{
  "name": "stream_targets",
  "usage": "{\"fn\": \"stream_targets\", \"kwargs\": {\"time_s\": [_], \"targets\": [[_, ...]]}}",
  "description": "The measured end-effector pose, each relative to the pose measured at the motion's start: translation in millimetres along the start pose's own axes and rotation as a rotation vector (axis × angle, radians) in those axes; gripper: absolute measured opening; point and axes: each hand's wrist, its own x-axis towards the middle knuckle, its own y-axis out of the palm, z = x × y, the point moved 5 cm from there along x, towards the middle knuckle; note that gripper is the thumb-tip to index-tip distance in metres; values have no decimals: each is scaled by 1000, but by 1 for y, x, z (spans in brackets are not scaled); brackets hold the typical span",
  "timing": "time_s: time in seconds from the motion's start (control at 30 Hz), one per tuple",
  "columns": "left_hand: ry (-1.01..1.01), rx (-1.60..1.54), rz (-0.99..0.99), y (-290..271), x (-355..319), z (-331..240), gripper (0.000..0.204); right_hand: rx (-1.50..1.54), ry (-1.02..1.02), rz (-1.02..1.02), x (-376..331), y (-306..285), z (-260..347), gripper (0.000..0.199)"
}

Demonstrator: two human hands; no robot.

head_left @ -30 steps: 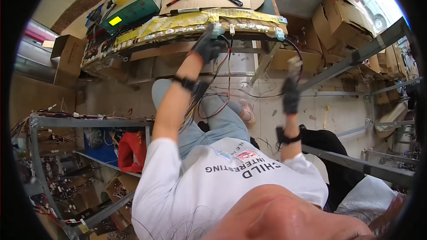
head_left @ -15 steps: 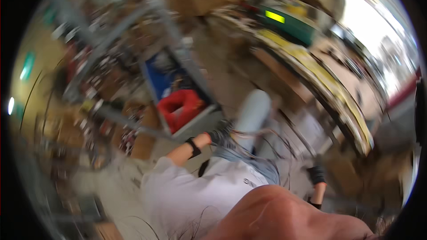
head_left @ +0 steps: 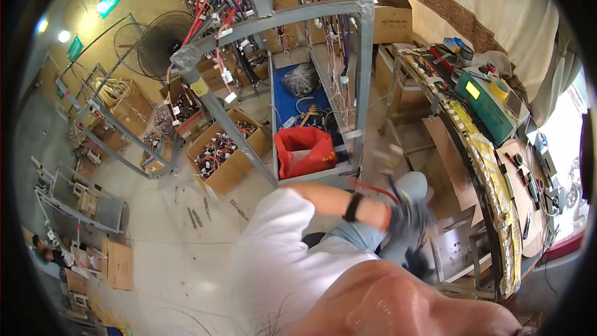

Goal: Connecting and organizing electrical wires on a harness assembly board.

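Note:
My left hand, in a dark grey glove, is over my lap and smeared by motion. From its grip a bundle of wires sticks out, one red and some darker, with a pale blurred end above. Lower down, near my thigh, my right hand wears a dark glove too; its fingers are blurred and partly hidden, so what it holds cannot be made out. Just beyond the left forearm lies a red bag at the near end of a blue-lined metal trough.
A grey metal frame hung with wire harnesses stands ahead. On the left are a cardboard box of harnesses and a black fan. The workbench at right carries a green device and tools.
My view has swung round, shifting the frame and bench across it. My left hand has come up and rightward with the wires, which lay across my lap. My right hand has come closer to it.

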Motion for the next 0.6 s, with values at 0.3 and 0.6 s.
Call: {"fn": "stream_targets", "kwargs": {"time_s": [0.3,0.6], "targets": [[-172,849,-776,-604,-308,47,15,97,-11,-106,9,15,33,52],[-714,1165,-911,-804,-335,89,19,244,-47,-406,75,-20,74,51]]}}
